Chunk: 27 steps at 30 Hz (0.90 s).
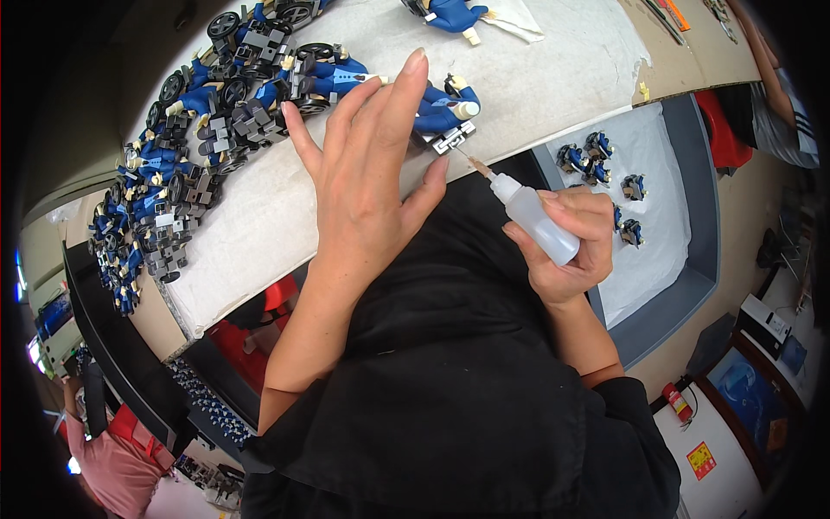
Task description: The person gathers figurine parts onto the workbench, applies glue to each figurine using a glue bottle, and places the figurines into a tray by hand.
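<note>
My right hand (pixel 571 251) grips a translucent white squeeze bottle (pixel 534 214) tilted up to the left. Its thin needle tip reaches a small black-and-chrome part (pixel 454 137) at the near edge of the table. Beside that part lies a toy figure (pixel 450 112) in blue clothing, partly behind my left hand. My left hand (pixel 363 186) is spread over the table, its thumb close to the chrome part and its index finger raised. Whether it touches the figure is hard to see. Another blue figure (pixel 337 80) lies just beyond its fingers.
Dark wheeled parts and blue figures (pixel 186 173) are heaped along the left of the white-covered table (pixel 251 251). One more figure (pixel 454 16) lies at the far side. At right, a grey tray (pixel 705 281) holds several finished-looking pieces (pixel 596 160). Other people (pixel 130 458) are nearby.
</note>
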Motion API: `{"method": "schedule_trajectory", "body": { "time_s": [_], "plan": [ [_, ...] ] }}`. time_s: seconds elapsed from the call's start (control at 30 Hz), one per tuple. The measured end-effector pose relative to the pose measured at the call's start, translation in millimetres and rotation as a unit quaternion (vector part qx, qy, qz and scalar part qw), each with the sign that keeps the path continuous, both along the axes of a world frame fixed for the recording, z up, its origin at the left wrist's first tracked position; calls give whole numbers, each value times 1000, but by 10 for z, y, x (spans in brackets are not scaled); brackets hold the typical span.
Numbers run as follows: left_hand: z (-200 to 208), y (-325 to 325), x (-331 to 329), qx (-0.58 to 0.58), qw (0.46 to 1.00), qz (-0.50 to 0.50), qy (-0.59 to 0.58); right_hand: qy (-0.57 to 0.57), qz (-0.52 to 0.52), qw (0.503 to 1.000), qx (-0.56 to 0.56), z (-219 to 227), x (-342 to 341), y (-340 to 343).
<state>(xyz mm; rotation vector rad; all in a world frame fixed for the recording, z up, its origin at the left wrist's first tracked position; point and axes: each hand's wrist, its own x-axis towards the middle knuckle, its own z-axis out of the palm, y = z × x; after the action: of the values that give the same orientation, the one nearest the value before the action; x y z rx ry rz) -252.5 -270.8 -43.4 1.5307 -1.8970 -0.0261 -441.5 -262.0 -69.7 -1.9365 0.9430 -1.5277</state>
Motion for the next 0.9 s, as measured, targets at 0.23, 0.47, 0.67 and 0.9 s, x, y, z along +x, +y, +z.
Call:
{"method": "schedule_trajectory", "body": {
  "time_s": [0.23,0.47,0.67,0.9],
  "plan": [
    [-11,-7,-1,-1,1000,-2,-2,-3,-4,1000,3,-8,-14,-4],
    [-4,11,5,-5,1000,-2,-4,-1,-15,1000,-1,-19,-11,1],
    [-9,8,-1,-1,1000,-3,-3,5,-18,1000,-6,-29,-23,-7],
    [4,-46,-3,-6,1000,-3,-5,-9,-13,1000,-4,-20,-53,-58]
  ]
}}
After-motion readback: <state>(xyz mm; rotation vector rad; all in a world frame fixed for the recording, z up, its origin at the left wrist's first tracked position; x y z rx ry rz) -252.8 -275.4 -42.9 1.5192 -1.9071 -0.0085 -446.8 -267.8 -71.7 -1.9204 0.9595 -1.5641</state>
